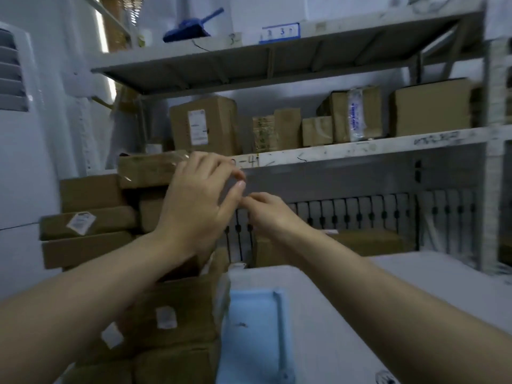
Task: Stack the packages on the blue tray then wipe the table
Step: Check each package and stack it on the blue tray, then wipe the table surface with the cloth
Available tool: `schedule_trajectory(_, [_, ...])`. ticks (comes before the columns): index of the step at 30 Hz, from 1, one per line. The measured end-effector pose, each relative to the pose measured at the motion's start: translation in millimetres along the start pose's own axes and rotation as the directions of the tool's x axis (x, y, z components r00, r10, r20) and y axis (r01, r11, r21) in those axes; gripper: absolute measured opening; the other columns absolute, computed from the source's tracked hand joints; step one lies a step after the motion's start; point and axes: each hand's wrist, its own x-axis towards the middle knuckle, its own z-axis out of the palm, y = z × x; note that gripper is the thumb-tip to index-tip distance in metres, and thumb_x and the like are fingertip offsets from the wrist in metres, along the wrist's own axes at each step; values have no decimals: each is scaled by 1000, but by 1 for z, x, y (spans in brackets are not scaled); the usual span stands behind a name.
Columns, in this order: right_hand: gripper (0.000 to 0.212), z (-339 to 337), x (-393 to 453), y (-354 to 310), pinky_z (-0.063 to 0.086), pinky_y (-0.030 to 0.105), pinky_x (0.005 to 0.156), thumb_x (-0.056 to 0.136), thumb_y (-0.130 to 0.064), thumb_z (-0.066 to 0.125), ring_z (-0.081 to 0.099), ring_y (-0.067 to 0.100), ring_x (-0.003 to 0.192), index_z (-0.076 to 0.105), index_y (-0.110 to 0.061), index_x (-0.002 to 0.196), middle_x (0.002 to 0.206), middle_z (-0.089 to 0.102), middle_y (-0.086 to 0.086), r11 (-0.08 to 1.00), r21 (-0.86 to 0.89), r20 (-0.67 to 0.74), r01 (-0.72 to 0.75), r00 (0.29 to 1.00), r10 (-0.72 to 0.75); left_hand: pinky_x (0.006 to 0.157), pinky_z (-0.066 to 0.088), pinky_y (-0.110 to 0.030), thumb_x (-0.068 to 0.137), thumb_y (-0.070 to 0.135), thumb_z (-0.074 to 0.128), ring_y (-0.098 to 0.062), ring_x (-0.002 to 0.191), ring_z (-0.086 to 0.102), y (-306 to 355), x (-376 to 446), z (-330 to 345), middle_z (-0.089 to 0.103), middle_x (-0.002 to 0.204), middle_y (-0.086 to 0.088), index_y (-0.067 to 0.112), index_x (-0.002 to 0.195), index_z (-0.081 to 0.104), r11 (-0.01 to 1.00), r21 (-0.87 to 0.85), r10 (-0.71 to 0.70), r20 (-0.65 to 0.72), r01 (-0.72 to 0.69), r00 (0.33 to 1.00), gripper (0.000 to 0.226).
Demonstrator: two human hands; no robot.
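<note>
At the left of the scene, cardboard packages (88, 221) stand piled beside the white tabletop (346, 314), the nearest ones low at the left edge and a taller heap farther back. Both hands are raised in front of that far heap. The left hand (199, 200) has loosely curled fingers, thumb and forefinger nearly meeting, with nothing held. The right hand (270, 210) is seen from behind; its fingers (253, 199) curl forward, and I cannot tell whether they hold anything.

The blue tray (249, 328) lies flat at the near left corner of the tabletop, bare, long axis running near to far, its raised rim along the right side.

Stacking looks unstarted. To do it well, take the top flat box (146, 170) first, since it sits skewed on the heap, its long axis left to right. Grip both short ends with two hands, steady the boxes beneath, and turn it to match the tray's long axis before setting it down. Larger, flatter boxes probably belong at the bottom.
</note>
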Motion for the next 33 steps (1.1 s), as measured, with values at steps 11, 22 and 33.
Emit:
schedule_trajectory(11, [66, -136, -115, 163, 37, 35, 106, 97, -43, 54, 38, 23, 141, 30, -18, 154, 159, 31, 4, 910, -170, -256, -377, 909, 329, 109, 33, -31, 96, 56, 40, -12, 138, 35, 151, -100, 142, 40, 146, 9, 27, 137, 50, 859, -277, -139, 683, 430, 717, 52])
schedule_trajectory(22, [71, -300, -175, 262, 17, 51, 115, 93, -62, 41, 24, 39, 141, 25, -28, 153, 153, 30, 19, 214, -630, -706, -746, 666, 243, 112, 33, -31, 97, 54, 40, -16, 143, 31, 214, -153, 218, 41, 150, 4, 35, 142, 44, 919, -175, 25, 921, 353, 389, 49])
schedule_trajectory(33, [24, -296, -147, 255, 44, 40, 76, 102, -23, 41, 61, 37, 98, 61, -11, 104, 104, 68, 15, 602, -567, -649, -562, 755, 94, 103, 40, -27, 89, 62, 53, -12, 128, 52, 205, -151, 216, 55, 139, 11, 37, 135, 55, 891, -182, -49, 871, 415, 489, 52])
